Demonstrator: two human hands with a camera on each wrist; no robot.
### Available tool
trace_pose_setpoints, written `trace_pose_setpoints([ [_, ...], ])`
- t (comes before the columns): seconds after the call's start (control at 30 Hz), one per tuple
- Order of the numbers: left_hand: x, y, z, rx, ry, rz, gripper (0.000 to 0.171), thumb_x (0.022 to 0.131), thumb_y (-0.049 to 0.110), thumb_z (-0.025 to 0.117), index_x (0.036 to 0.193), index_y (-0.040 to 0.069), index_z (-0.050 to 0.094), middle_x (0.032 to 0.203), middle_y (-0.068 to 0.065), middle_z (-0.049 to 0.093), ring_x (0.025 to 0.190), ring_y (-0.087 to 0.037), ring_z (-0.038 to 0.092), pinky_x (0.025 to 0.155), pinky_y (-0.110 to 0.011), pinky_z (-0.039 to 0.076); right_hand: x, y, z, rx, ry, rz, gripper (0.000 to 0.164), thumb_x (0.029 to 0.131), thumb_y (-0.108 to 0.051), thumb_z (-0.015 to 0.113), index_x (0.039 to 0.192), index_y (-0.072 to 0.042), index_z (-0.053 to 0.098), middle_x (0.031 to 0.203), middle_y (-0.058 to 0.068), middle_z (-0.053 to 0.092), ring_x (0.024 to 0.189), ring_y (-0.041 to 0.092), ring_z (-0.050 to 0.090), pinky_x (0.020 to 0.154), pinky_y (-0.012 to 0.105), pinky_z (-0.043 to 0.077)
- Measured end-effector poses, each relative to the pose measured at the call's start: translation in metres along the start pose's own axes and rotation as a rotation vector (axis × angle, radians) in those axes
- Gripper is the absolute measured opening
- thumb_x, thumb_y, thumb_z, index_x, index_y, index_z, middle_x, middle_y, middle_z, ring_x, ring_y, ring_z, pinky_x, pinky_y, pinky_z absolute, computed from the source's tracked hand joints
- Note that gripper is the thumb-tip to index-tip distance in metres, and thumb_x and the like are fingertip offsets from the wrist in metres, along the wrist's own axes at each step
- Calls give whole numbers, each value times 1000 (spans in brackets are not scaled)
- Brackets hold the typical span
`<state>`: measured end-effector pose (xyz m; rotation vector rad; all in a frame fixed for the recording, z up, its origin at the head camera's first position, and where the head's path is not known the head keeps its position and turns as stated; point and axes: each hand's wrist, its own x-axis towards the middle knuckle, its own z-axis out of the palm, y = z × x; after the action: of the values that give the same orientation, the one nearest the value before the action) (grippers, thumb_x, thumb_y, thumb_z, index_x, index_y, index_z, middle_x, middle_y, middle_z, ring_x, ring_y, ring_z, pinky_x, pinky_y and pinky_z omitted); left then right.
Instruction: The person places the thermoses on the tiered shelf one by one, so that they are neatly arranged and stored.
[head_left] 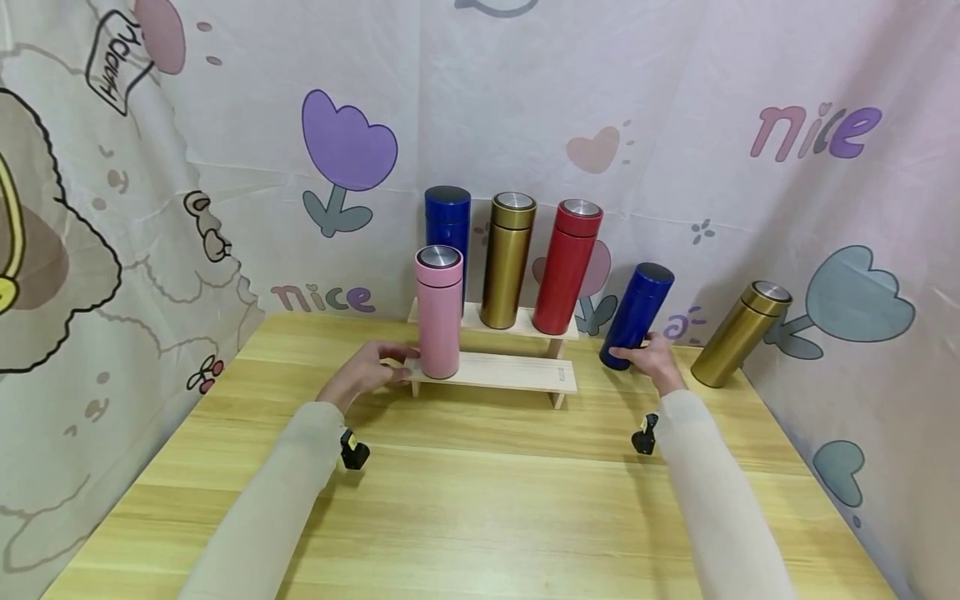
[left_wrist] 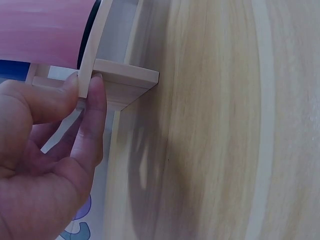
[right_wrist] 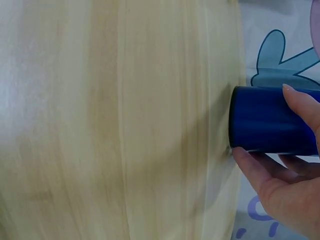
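Note:
My left hand (head_left: 372, 372) pinches the left end of a two-step wooden rack (head_left: 510, 372), its thumb above the lower board and its fingers below, as the left wrist view shows. Just beside those fingers a pink thermos bottle (head_left: 439, 321) stands on that lower board. My right hand (head_left: 651, 360) grips the lower part of a blue thermos bottle (head_left: 637, 312) to the right of the rack. In the right wrist view the thumb and fingers lie round the blue bottle (right_wrist: 270, 120) near its base.
On the upper board stand another blue bottle (head_left: 448, 208), a gold bottle (head_left: 504, 275) and a red bottle (head_left: 566, 271). A second gold bottle (head_left: 735, 337) is on the table (head_left: 495, 517) right of my right hand. A printed curtain (head_left: 487, 100) hangs behind the table.

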<state>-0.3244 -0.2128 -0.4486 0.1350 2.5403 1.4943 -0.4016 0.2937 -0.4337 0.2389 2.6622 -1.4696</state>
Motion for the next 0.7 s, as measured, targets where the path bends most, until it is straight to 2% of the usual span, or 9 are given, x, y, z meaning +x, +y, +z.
trace_pose_setpoints([
  [0.23,0,0,0,6,6,-8,44,93,2,69,137,4,64,136,-22,61,110,-31,65,95,-36,62,2,2,4,-22,55,-43,91,94,-32,74,158,8,24,156,34,40,138,45,49,117,55,46],
  [0.43,0,1,1,5,-1,-9,45,94,2,68,138,4,64,136,-22,61,112,-31,65,96,-36,61,1,4,2,-38,74,-53,88,93,-31,77,155,9,30,151,34,46,130,44,56,109,53,54],
  [0.7,0,0,1,-5,0,-15,45,94,2,69,139,5,63,137,-22,61,113,-32,65,97,-37,61,-5,-2,-3,-45,19,-68,90,92,-31,78,156,9,29,152,35,46,132,46,56,106,52,55],
])
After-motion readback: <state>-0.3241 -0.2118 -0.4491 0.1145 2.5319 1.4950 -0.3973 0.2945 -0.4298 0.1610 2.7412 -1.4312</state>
